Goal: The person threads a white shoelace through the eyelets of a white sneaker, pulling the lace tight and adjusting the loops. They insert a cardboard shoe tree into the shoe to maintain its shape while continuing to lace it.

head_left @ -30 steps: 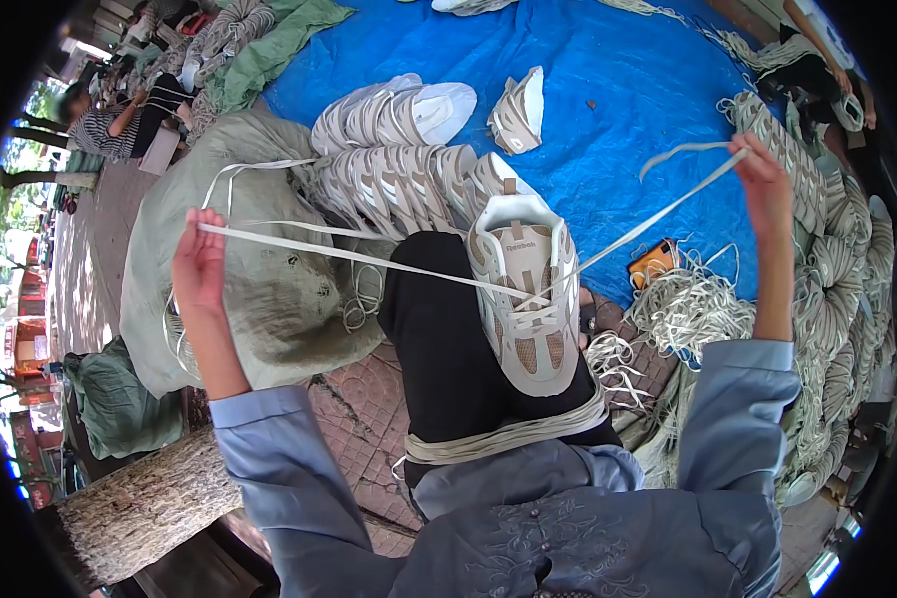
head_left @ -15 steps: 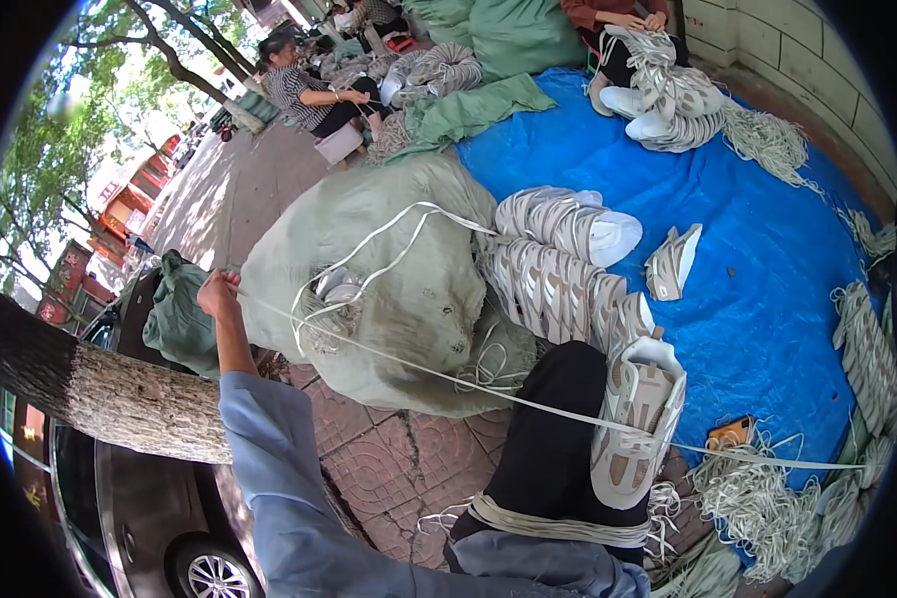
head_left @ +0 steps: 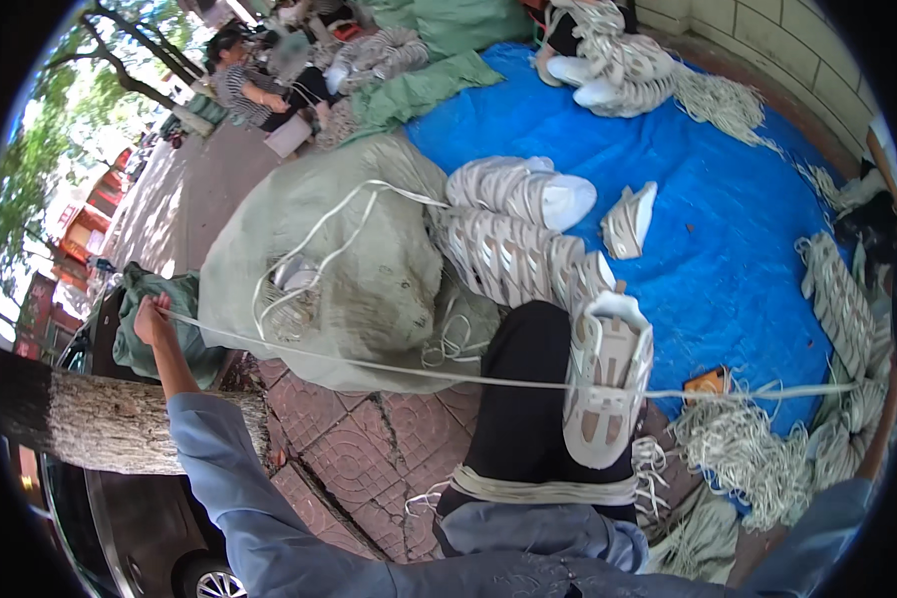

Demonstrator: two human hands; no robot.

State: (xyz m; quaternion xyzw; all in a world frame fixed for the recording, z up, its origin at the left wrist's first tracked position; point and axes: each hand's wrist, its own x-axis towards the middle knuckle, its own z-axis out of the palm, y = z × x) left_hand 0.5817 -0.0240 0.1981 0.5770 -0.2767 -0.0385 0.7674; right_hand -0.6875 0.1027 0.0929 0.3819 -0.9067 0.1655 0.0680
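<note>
My left hand [head_left: 152, 319] is closed on one end of a long pale shoelace [head_left: 419, 371], out to the left near the tree trunk. The lace runs taut across my lap toward the right side. My right forearm [head_left: 875, 439] rises at the right rim, and the hand beyond it is lost in the dark edge. On my dark-trousered knee rests a beige and white shoe upper [head_left: 608, 379], the lace passing across it. A bundle of pale laces [head_left: 538, 488] is looped around my leg. Rows of nested shoe uppers [head_left: 503, 261] lie just beyond the knee.
A stuffed pale sack [head_left: 349, 249] stands ahead left. On the blue tarp [head_left: 728, 269] lie a single upper [head_left: 628, 221], an orange phone-like object [head_left: 706, 383] and a tangled lace heap [head_left: 738, 448]. A tree trunk [head_left: 140, 419] and a parked car [head_left: 149, 528] are left; other people sit farther off.
The view has shifted, so the scene sits farther left and higher. The lace now lies more level across the shoe upper. My right forearm has come into view at the right.
</note>
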